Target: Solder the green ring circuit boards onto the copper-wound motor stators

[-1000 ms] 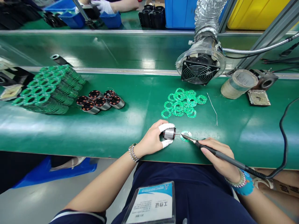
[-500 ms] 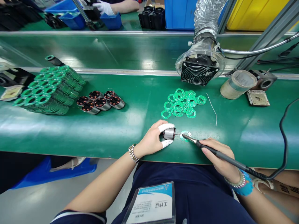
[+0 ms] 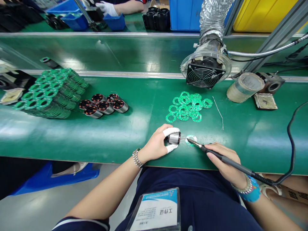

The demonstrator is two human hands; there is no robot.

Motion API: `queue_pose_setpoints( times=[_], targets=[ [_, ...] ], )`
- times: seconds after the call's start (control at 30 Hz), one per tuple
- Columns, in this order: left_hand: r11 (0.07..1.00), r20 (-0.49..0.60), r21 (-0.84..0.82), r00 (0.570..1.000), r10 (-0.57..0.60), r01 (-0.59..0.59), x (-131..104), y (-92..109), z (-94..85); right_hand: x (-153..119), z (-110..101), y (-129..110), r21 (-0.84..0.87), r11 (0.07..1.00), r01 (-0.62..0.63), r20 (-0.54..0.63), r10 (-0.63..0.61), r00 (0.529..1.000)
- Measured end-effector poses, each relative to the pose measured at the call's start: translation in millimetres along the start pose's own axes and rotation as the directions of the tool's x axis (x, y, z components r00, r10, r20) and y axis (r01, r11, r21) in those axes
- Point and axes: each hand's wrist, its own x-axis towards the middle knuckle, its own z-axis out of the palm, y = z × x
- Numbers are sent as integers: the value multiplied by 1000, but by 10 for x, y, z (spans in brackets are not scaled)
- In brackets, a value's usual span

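Between the white-covered thumb and finger of my left hand [image 3: 157,142] lies a motor stator [image 3: 173,138], a silver cylinder on its side. From its right end a thin wire reaches toward a ring-shaped green circuit board [image 3: 191,144] on the bench. My right hand [image 3: 225,163] is closed around the dark handle of a soldering iron [image 3: 216,154]. The iron's tip is at the left side of that board, by the wire's end; whether they touch I cannot tell. Above it lies a loose pile of green ring boards [image 3: 184,110].
Several more stators [image 3: 103,107] stand at left beside stacked green boards [image 3: 48,93]. A fan on a duct [image 3: 203,75] hangs over the back. At right are a bent solder wire [image 3: 218,110], a round container [image 3: 245,86] and an iron stand [image 3: 271,83]. A co-worker's gloved hand [image 3: 107,8] shows beyond.
The iron's tip and my right hand have shifted very slightly left. My left hand and the stator stay in place. The dark cylinder at the far left, behind the stacked boards, has moved left.
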Motion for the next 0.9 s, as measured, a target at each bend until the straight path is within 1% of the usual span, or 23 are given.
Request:
queue_pose_setpoints(
  times=[0.23, 0.43, 0.63, 0.9],
  targets=[
    [1000, 9, -28, 1000, 4, -4, -3, 1, -16, -2, 2, 10, -3, 1000, -3, 4, 3, 1000],
    [996, -16, -85, 1000, 15, -17, 1, -11, -41, -6, -14, -3, 10, 1000, -22, -13, 22, 1000],
    [998, 14, -61, 1000, -3, 4, 26, -9, -51, -5, -12, -11, 13, 999, -30, -15, 30, 999],
    [999, 36, -51, 999, -10, 12, 59, -2, -64, -4, -3, 12, 5, 1000, 3, -5, -3, 1000]
  ],
)
